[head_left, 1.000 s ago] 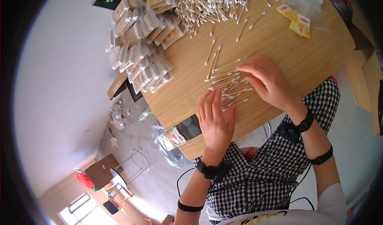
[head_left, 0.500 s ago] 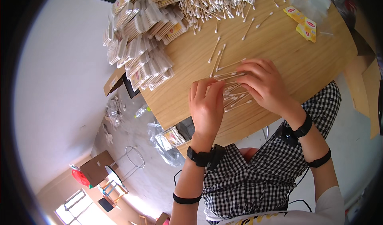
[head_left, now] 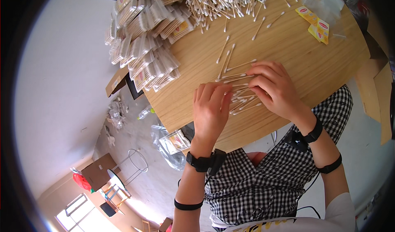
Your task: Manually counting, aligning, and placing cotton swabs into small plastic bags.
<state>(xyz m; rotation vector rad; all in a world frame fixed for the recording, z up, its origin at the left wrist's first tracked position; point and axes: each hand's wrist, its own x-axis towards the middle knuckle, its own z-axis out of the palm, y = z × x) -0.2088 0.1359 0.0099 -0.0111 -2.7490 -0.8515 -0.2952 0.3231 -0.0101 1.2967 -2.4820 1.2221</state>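
So the left hand (head_left: 210,110) has its fingers curled and bunched together, thumb close to the index tip, right at the left ends of a loose bunch of cotton swabs (head_left: 246,104). Can't tell if it's actually pinching one, the tips are kinda lost in there. Right hand (head_left: 275,87) is at the other ends, fingers bent over with the thumb tucked underneath. Honestly can't say if that one's gripping anything either. The bunch lies between the two hands on a wooden table (head_left: 304,59), swabs mostly crosswise and a bit messy.

Just past the bunch, a few stray swabs (head_left: 223,49) point away from the person. Farther out there's a huge heap of loose swabs (head_left: 224,1), and left of that, piled stacks of bagged swabs (head_left: 144,46). Some yellow cards (head_left: 319,26) sit over on the far right, with clear plastic bags (head_left: 323,5) beside them. Both wrists have black bands (head_left: 201,163), and the checked trousers (head_left: 255,186) are below.
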